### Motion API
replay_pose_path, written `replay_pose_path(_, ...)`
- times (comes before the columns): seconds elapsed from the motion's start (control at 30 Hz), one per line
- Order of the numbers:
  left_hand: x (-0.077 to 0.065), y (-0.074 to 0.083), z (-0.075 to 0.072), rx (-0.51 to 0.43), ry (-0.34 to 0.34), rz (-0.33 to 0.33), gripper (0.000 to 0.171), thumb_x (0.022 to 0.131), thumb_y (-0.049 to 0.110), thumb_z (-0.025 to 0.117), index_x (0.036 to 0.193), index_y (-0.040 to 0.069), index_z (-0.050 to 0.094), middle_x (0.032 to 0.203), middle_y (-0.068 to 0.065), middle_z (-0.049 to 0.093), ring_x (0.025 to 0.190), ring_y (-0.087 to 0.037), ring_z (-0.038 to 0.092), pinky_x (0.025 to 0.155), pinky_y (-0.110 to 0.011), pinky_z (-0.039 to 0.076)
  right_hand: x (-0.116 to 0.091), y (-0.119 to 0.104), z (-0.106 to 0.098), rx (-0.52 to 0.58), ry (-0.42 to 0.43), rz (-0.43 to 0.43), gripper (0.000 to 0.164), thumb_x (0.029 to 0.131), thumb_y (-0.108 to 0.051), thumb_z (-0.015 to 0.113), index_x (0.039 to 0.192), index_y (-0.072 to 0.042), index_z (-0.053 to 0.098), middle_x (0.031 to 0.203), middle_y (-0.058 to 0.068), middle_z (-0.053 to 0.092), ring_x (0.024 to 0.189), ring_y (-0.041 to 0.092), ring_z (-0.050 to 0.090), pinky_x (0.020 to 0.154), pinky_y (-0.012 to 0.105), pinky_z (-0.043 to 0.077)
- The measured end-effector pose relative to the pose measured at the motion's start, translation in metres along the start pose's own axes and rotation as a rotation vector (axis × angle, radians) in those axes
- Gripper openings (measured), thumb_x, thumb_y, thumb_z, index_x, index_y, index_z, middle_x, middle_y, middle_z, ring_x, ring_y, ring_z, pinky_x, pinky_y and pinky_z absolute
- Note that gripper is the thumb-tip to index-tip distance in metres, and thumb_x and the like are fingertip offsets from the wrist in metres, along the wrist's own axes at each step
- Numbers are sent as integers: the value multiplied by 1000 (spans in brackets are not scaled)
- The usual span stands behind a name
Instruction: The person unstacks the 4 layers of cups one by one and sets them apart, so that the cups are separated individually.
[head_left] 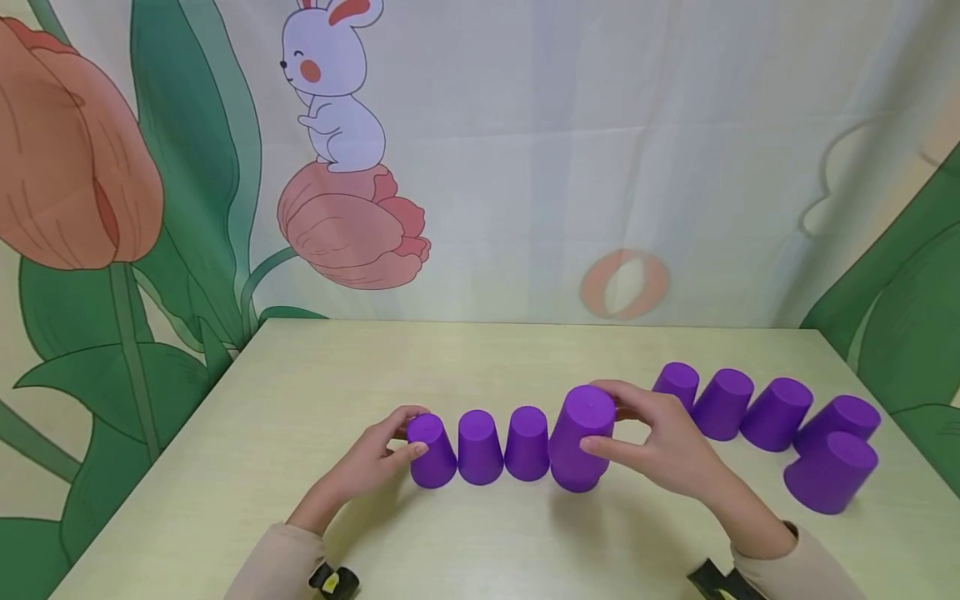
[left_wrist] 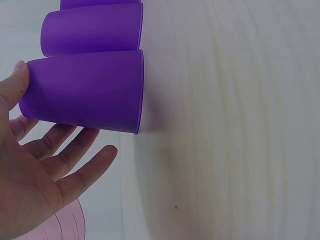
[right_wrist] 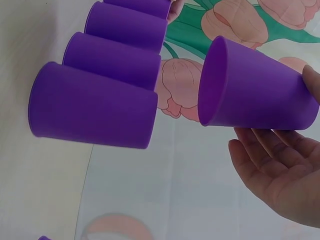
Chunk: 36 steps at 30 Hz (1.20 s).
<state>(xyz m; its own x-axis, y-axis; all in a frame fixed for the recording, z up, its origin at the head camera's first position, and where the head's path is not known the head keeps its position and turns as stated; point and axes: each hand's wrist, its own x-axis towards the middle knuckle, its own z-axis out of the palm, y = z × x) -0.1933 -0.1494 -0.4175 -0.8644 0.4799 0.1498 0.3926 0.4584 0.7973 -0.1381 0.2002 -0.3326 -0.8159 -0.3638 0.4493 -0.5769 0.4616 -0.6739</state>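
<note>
Upside-down purple cups stand in a row on the table. My left hand [head_left: 369, 462] holds the leftmost cup [head_left: 432, 454] near its raised base, thumb at the near side and fingers behind. Two more cups, a second cup [head_left: 480, 447] and a third cup [head_left: 527, 444], follow to its right. My right hand [head_left: 671, 446] grips another purple cup [right_wrist: 260, 92] between thumb and fingers, mouth down. In the right wrist view it hangs apart from the row, higher than the rightmost cup [right_wrist: 95, 107]. From the head view it mostly hides that rightmost cup.
Several more upside-down purple cups [head_left: 777, 414] stand at the right of the pale table [head_left: 480, 550], one nearer cup [head_left: 831, 473] in front of the others. A printed curtain [head_left: 510, 167] with flowers and a rabbit hangs behind the table's back edge.
</note>
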Motion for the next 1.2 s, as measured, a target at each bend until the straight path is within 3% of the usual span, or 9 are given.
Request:
replay_pose_path(0.23, 0, -2, -1, 3, -4, 0, 34, 92, 21, 56, 123, 13, 45, 107, -6, 59, 101, -28, 54, 75, -39, 45, -9, 3, -11, -52, 27, -6, 43, 74, -13, 76, 114, -8, 60, 95, -7, 65, 81, 7, 61, 76, 24, 48)
replay_pose_path(0.53, 1, -2, 0, 8, -5, 6, 34, 92, 21, 56, 123, 11, 46, 107, -8, 59, 101, -30, 55, 74, -38, 45, -20, 3, -28, -101, 44, 81, 45, 75, -14, 75, 117, -8, 58, 96, -5, 65, 85, 7, 62, 73, 25, 49)
replay_pose_path(0.7, 1, -1, 0, 5, -4, -13, 34, 91, 21, 56, 122, 12, 46, 106, -6, 59, 101, -29, 54, 75, -39, 45, -25, 6, -38, -90, 66, 104, 45, 75, -10, 74, 117, -7, 57, 92, -2, 65, 80, 5, 61, 71, 17, 47)
replay_pose_path(0.83, 0, -1, 0, 3, -2, -15, 33, 92, 21, 56, 122, 13, 46, 106, -5, 59, 101, -29, 54, 76, -41, 45, -30, 10, -45, -103, 78, 180, 49, 76, -13, 74, 121, -6, 55, 99, 3, 64, 88, 0, 59, 76, 13, 44)
replay_pose_path(0.97, 0, -1, 0, 7, -4, -7, 34, 92, 21, 55, 123, 12, 45, 107, -6, 59, 101, -29, 54, 75, -40, 45, -37, 14, -52, -121, 90, 256, 51, 77, -16, 74, 122, -4, 53, 104, 9, 62, 90, -6, 56, 72, 17, 47)
replay_pose_path(1.1, 0, -1, -1, 5, -7, -12, 34, 92, 21, 55, 123, 12, 45, 108, -7, 59, 102, -29, 54, 76, -41, 45, -43, 20, -60, -151, 107, 279, 50, 77, -17, 73, 121, -5, 54, 101, 0, 62, 88, -7, 56, 68, 18, 47)
replay_pose_path(1.2, 0, -1, 0, 0, -5, -16, 34, 92, 22, 55, 123, 13, 45, 108, -6, 58, 102, -29, 54, 76, -42, 45, -49, 27, -65, -173, 116, 309, 50, 78, -19, 73, 122, -6, 53, 102, 0, 62, 86, -9, 54, 68, 17, 46)
